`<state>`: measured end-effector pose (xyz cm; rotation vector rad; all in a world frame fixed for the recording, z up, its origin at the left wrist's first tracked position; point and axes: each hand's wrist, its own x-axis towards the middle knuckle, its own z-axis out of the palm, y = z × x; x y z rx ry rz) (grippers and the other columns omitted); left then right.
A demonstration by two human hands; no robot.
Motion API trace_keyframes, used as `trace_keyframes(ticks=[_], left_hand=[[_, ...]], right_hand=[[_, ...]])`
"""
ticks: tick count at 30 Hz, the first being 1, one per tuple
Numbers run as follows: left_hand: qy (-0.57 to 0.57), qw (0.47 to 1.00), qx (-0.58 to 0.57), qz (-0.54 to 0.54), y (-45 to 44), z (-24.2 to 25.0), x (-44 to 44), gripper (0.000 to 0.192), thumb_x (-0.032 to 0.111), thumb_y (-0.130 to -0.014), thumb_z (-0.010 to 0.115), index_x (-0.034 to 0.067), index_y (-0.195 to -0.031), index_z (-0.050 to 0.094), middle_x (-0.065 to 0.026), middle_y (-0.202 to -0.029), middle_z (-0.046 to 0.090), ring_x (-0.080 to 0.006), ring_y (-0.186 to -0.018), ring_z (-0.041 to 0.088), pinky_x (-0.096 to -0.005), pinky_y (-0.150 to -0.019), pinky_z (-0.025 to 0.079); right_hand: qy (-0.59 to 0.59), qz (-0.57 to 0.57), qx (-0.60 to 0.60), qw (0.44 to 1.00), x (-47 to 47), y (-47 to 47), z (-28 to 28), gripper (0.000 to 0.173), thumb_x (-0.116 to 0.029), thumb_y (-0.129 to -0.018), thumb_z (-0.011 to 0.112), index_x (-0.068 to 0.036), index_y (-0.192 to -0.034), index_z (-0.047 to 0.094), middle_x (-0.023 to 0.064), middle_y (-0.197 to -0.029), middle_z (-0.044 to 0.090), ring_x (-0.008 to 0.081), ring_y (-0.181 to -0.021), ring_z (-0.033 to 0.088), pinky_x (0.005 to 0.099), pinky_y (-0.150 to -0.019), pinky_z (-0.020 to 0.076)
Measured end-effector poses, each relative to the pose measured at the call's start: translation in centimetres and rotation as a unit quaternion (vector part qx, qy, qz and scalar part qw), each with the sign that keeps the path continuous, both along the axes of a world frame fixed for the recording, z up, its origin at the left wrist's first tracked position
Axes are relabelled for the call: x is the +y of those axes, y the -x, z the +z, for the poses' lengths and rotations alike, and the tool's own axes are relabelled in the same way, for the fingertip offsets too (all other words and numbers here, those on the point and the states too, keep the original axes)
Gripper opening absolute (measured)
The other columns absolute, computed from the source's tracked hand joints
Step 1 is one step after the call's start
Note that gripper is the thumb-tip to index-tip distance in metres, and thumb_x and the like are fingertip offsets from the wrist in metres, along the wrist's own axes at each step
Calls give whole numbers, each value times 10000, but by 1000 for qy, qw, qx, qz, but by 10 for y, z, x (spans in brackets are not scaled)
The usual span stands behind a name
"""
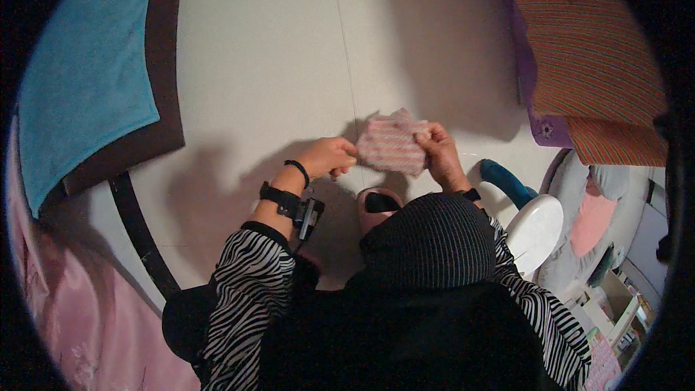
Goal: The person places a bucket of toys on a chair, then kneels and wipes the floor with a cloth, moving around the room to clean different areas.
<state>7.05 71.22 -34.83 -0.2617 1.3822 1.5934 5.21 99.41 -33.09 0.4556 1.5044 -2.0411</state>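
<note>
In front of me, above the pale floor, a pink-and-white striped cloth (393,144) is stretched between my hands. My right hand (441,153) pinches its right edge between thumb and fingers. At the cloth's left edge my left hand (332,157) is curled with its fingertips against the fabric; the fingers hide exactly how it is gripped. The cloth looks bunched at its top edge. Below it, a pink slipper (374,207) shows on a foot in a dark sock, partly covered by my ribbed dark-clad knee.
A blue cloth (103,65) covers a dark-edged surface at the left. Striped brown fabric (592,54) hangs at the upper right. A round white lid or seat (535,233), a teal curved object (505,180) and a grey-and-pink plush item (594,217) lie at the right. Pink satin fabric (103,315) fills the lower left.
</note>
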Motion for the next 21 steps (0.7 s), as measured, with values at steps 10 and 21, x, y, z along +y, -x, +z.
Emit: trace_keyframes(ticks=[10, 21], left_hand=[[348, 937, 38, -3, 0, -23, -57, 193, 151, -861, 513, 78, -982, 645, -98, -797, 635, -208, -631, 580, -330, -572, 484], [301, 863, 405, -11, -21, -43, 15, 309, 145, -837, 575, 62, -1135, 576, -149, -1158, 568, -303, -1057, 547, -377, -890, 449]], right_hand=[[81, -159, 27, 984, 87, 6, 29, 371, -176, -883, 559, -50, -1224, 482, 118, -1186, 552, 262, -1026, 560, 436, -872, 479], [263, -176, -50, 947, 75, 5, 45, 429, -296, -924, 493, -7, -1239, 445, 147, -1181, 546, 316, -1058, 551, 501, -915, 451]])
